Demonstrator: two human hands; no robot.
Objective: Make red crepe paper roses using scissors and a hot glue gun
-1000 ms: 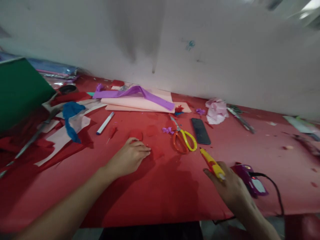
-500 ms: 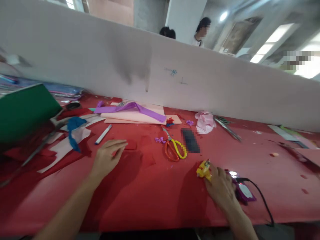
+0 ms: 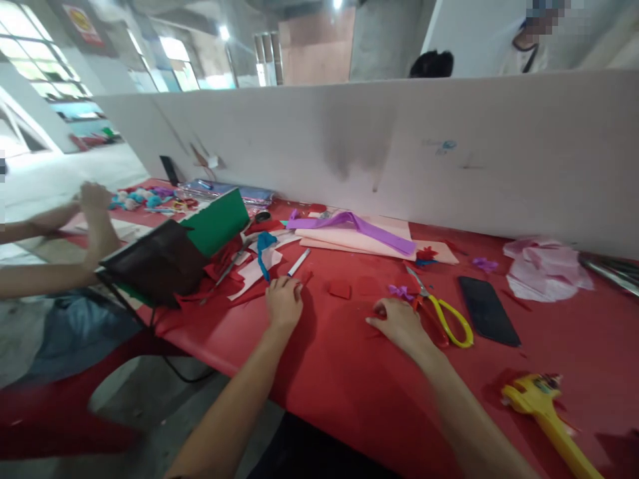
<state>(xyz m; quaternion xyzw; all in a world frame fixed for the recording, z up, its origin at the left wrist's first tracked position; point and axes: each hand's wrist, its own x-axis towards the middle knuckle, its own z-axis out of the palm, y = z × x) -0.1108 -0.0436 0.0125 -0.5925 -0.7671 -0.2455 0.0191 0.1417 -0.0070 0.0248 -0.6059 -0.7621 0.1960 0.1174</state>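
Note:
My left hand [image 3: 284, 303] is closed, fingers curled down at the table beside a white marker [image 3: 299, 261] and a strip of blue crepe paper [image 3: 264, 256]. A bit of red shows past its fingertips; what it holds, if anything, is hidden. My right hand [image 3: 399, 324] is low over the table, thumb and forefinger apart, near a thin red scrap. Just right of it lie scissors [image 3: 452, 322] with one yellow and one orange-red handle. Red cut pieces [image 3: 340, 288] lie between my hands. The yellow glue gun [image 3: 542, 402] rests at the lower right, apart from my hand.
A phone [image 3: 489, 311] and crumpled pink paper [image 3: 546, 266] lie to the right. Peach sheets [image 3: 359, 243] with a purple strip [image 3: 382, 234] lie against the white partition [image 3: 279, 146]. A green board [image 3: 217, 223] and brown bag stand left; another person's arms [image 3: 94, 219] are beyond.
The view has swung left. My right hand has let go of the glue gun and moved left beside the scissors. My left hand has moved close to the marker.

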